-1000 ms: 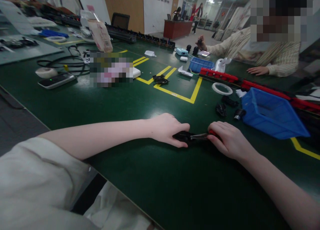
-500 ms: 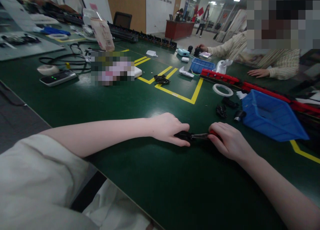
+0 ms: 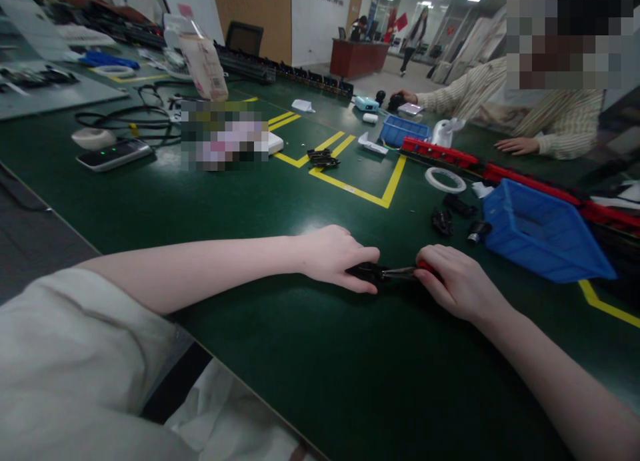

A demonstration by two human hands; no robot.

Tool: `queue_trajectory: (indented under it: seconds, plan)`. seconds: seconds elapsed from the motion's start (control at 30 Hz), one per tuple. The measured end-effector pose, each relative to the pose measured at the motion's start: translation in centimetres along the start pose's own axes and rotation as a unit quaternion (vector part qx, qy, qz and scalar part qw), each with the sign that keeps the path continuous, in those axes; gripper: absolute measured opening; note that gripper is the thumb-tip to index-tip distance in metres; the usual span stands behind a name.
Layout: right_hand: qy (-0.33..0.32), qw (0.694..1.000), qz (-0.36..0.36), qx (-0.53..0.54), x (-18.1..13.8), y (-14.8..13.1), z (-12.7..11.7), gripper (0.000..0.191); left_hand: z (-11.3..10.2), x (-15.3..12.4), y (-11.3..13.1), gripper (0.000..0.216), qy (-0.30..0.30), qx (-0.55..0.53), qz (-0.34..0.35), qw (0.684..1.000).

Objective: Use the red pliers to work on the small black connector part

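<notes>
Pliers (image 3: 400, 272) are lying low over the green table (image 3: 280, 201), their tips meeting a black part (image 3: 367, 271); the left hand (image 3: 333, 257) is pinching that part, the right hand (image 3: 455, 281) is gripping the red handles.

The left hand (image 3: 336, 257) covers most of the small black part (image 3: 367, 271), so its shape cannot be told. The right hand (image 3: 457, 282) hides the red handle of the pliers (image 3: 400, 272). The blue bin (image 3: 545, 234) turns its inside away. A co-worker's face is pixelated, as is a patch on the table (image 3: 150, 201).
</notes>
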State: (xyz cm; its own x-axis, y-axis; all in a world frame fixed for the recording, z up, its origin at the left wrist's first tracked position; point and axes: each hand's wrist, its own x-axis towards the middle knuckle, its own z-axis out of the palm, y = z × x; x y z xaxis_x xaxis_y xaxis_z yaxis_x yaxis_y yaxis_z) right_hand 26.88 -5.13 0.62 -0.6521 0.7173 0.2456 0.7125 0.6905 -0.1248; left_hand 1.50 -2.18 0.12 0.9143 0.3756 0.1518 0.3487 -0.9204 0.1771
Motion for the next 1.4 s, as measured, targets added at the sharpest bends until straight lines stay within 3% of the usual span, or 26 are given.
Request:
queue_trajectory:
  seconds: [0.33, 0.77, 1.03, 1.4]
  plan:
    - [-0.005, 1.0, 0.002, 0.004, -0.05, 0.05, 0.03, 0.027, 0.06, -0.02, 0.03, 0.04, 0.004, -0.003, 0.011, 1.0]
    - [0.012, 0.998, -0.04, -0.041, -0.13, 0.27, 0.14, 0.021, -0.11, -0.2, -0.07, 0.041, 0.038, 0.023, 0.074, 0.996]
    - [0.013, 0.998, -0.048, -0.042, -0.32, 0.37, 0.15, 0.016, -0.19, -0.31, -0.28, 0.047, 0.005, -0.012, 0.096, 0.995]
    - [0.029, 0.998, -0.045, -0.033, -0.3, 0.32, 0.11, 0.018, -0.06, -0.28, -0.13, 0.045, 0.054, -0.037, -0.003, 0.998]
